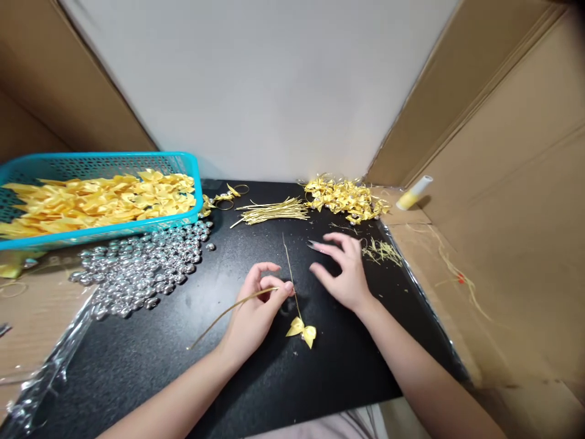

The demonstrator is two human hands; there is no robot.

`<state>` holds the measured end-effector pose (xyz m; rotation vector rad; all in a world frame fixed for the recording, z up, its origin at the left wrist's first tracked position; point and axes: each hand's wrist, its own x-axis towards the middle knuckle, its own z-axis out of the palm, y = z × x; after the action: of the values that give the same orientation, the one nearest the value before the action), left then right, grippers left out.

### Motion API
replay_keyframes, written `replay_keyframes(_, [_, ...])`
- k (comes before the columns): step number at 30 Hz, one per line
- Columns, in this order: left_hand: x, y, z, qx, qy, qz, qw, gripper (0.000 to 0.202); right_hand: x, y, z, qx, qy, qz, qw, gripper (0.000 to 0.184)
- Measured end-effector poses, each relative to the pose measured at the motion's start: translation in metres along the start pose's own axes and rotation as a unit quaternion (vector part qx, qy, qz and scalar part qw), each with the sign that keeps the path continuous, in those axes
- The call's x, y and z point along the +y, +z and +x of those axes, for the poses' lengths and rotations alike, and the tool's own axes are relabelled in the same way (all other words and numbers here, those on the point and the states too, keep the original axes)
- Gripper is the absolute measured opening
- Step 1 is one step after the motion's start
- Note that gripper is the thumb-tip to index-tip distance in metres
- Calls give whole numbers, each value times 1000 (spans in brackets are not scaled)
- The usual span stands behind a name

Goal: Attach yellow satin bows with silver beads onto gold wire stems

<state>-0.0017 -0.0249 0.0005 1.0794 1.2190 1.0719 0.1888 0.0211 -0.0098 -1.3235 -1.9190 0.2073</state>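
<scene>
A white wall (274, 91) and cardboard panels (512, 244) are enclosing a black tabletop (137, 347). The left hand (253, 311) is pinching a gold strip (227, 309); the right hand (345, 271) is curving loosely, a dark tip (313, 246) showing at its fingers (whether gripped, one cannot tell). A yellow bow (296, 326) is lying between the wrists.

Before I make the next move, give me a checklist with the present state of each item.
1. Left hand holding the slender gold strip: ok, pinched at the thumb.
2. Small yellow ribbon bow at the lower end of the thin pale wire: ok.
3. Wire gripped by the left hand: cannot tell.
4. Right hand empty: cannot tell; a dark pointed tip shows at its fingers.
5. Bundle of straight gold strips present: ok, beyond the hands.
6. Surface free of tangled pale-yellow scraps: not ok.
</scene>
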Motion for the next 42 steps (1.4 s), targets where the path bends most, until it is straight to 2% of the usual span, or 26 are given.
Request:
replay_keyframes(2, [-2, 0, 0, 5, 16, 60, 998, 42, -25, -3, -5, -71, -94, 63, 991, 32])
replay_keyframes(5, [-4, -1, 1, -2, 49, 169, 984, 52, -53, 1, -15, -87, -136, 91, 983, 39])
replay_keyframes(7, [-5, -1, 2, -20, 63, 233, 970, 61, -61, 6, -20, -81, -142, 97, 982, 33])
replay_keyframes(9, [-5, -2, 3, -46, 75, 280, 956, 63, -61, 9, -21, -75, -151, 111, 979, 16])
replay_keyframes(11, [-3, -4, 5, -74, 106, 313, 941, 48, -57, 7, -19, -70, -160, 156, 972, 14])
replay_keyframes(13, [-1, -7, 6, -97, 146, 332, 927, 22, -52, 1, -16, -71, -142, 222, 962, 20])
replay_keyframes(15, [1, -9, 7, -108, 169, 357, 912, 8, -50, -7, -15, -81, -87, 277, 954, 22])
replay_keyframes(18, [3, -11, 8, -64, 175, 448, 874, 14, -57, -12, -20, -123, 5, 302, 945, 30])
replay_keyframes(21, [1, -11, 8, 16, 183, 556, 810, 22, -68, -8, -31, -183, 46, 216, 958, 39])
replay_keyframes(23, [1, -12, 9, 39, 188, 596, 780, 22, -70, -5, -35, -206, 59, 152, 965, 31])
replay_keyframes(24, [1, -12, 9, 41, 185, 602, 776, 22, -68, -5, -35, -210, 61, 133, 967, 24])
replay_keyframes(26, [4, -14, 9, 31, 173, 580, 795, 21, -59, -7, -31, -217, 28, 116, 969, 20])
replay_keyframes(30, [11, -21, 9, -31, 134, 408, 903, 8, -40, -15, -19, -196, -59, 69, 976, 24])
replay_keyframes(33, [12, -26, 10, -25, 55, 267, 962, 12, -33, -16, -15, -152, -72, -12, 986, 23])
replay_keyframes(35, [11, -28, 11, -13, 10, 220, 975, 19, -30, -14, -14, -134, -69, -64, 987, 20])
replay_keyframes(37, [9, -29, 12, -8, -8, 217, 976, 22, -29, -13, -15, -135, -66, -95, 984, 19])
replay_keyframes(42, [13, -26, 9, 32, 37, 311, 949, 19, -24, -14, -14, -134, -49, -128, 981, 17])
